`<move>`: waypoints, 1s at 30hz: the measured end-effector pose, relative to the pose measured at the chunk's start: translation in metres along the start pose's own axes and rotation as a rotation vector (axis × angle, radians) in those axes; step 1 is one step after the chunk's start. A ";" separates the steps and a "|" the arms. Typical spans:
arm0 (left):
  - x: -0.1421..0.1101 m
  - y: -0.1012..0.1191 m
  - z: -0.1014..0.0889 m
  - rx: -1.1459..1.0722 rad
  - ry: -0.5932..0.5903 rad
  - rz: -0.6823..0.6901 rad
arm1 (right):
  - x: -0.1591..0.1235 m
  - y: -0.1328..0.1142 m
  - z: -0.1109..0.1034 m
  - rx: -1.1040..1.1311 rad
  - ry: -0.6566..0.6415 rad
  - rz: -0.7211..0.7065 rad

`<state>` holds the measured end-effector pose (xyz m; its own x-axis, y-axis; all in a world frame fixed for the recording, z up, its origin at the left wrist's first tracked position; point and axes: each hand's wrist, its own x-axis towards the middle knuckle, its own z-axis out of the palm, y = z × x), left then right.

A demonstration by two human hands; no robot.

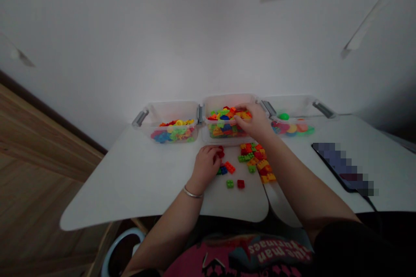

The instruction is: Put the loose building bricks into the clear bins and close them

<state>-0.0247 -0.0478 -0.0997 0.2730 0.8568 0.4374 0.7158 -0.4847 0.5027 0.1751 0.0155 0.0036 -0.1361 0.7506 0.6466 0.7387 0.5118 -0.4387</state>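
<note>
My left hand (207, 161) rests low over the white table with its fingers curled around a red toy brick (221, 152). Blue and green bricks (222, 170) lie partly under that hand, and an orange-red brick (230, 167) is just to their right. Closer to me sit a green brick (230, 184) and a dark red brick (241, 184). My right hand (251, 117) reaches over the rim of the middle clear bin (227, 139), thumb and fingers apart among its mixed bricks (224, 117). No brick is plainly gripped there.
Beneath my right forearm lies a group of loose bricks (251, 158). A left bin (173, 110) holds colourful pieces; a right bin (292, 106) holds rounded ones. A phone (341, 169) with a cable lies at the right. The bins stand along the wall (162, 52).
</note>
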 end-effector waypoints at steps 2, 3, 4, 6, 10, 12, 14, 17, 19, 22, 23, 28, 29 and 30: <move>0.000 0.001 -0.001 -0.002 -0.002 0.002 | -0.016 -0.008 -0.009 0.053 -0.029 -0.075; 0.000 0.002 -0.001 -0.001 -0.004 0.002 | -0.026 -0.011 -0.012 0.087 -0.075 -0.101; 0.000 0.002 -0.001 0.002 -0.005 0.001 | -0.036 -0.013 -0.015 0.122 -0.138 -0.113; 0.000 0.002 -0.001 0.006 -0.009 -0.002 | -0.058 -0.014 -0.018 0.153 -0.288 -0.110; 0.000 0.000 0.000 0.021 -0.003 -0.013 | -0.096 -0.007 -0.017 0.135 -0.535 -0.108; 0.000 -0.001 0.002 0.024 -0.004 -0.010 | -0.109 -0.003 -0.016 0.113 -0.613 -0.131; 0.000 -0.001 0.002 0.020 -0.009 -0.004 | -0.119 -0.002 -0.017 0.093 -0.679 -0.156; 0.000 0.000 0.002 0.017 -0.009 -0.008 | -0.128 -0.002 -0.016 0.074 -0.734 -0.159; 0.001 0.000 0.002 0.012 -0.008 -0.014 | -0.131 -0.002 -0.013 0.046 -0.728 -0.158; 0.001 0.000 0.003 -0.003 -0.005 -0.017 | -0.132 -0.003 -0.008 0.010 -0.706 -0.170; 0.001 -0.001 0.003 -0.005 -0.003 -0.015 | -0.132 -0.002 -0.007 0.003 -0.699 -0.174; 0.000 -0.002 0.004 -0.010 -0.003 0.007 | -0.133 0.001 0.000 -0.045 -0.630 -0.183; 0.001 -0.002 0.004 -0.012 -0.005 0.011 | -0.134 0.003 0.001 -0.055 -0.604 -0.187; 0.001 -0.002 0.004 -0.013 -0.007 0.012 | -0.135 0.005 0.002 -0.068 -0.572 -0.191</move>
<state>-0.0233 -0.0456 -0.1035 0.2861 0.8521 0.4383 0.7037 -0.4973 0.5074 0.1954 -0.0821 -0.0870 -0.5896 0.7635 0.2634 0.7041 0.6457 -0.2955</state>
